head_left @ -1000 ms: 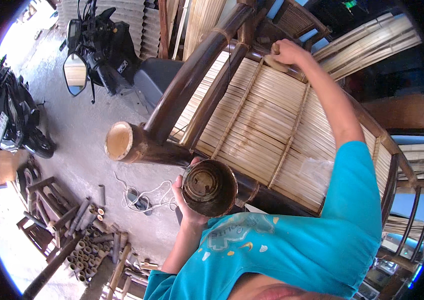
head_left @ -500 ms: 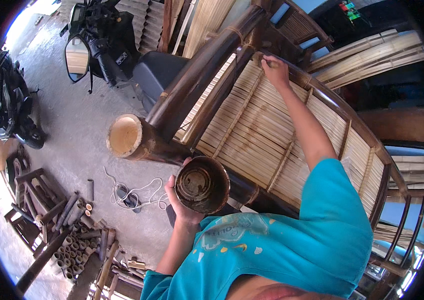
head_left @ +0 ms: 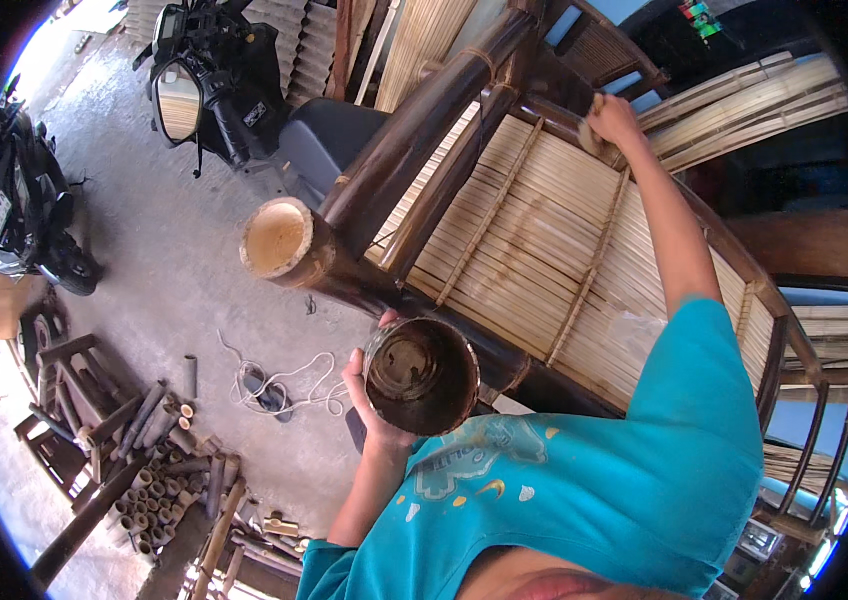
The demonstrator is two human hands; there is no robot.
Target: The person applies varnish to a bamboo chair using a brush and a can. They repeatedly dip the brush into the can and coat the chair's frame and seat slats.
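The left hand is wrapped around a dark round tin, fingers curled about its side, holding it close to the chest with its open mouth facing up. The tin sits just near of the bamboo bench, beside the cut end of a thick bamboo pole. The right hand reaches far across the slatted seat, fingers closed on a pale cloth pressed against the dark frame. Motorbikes stand at far left.
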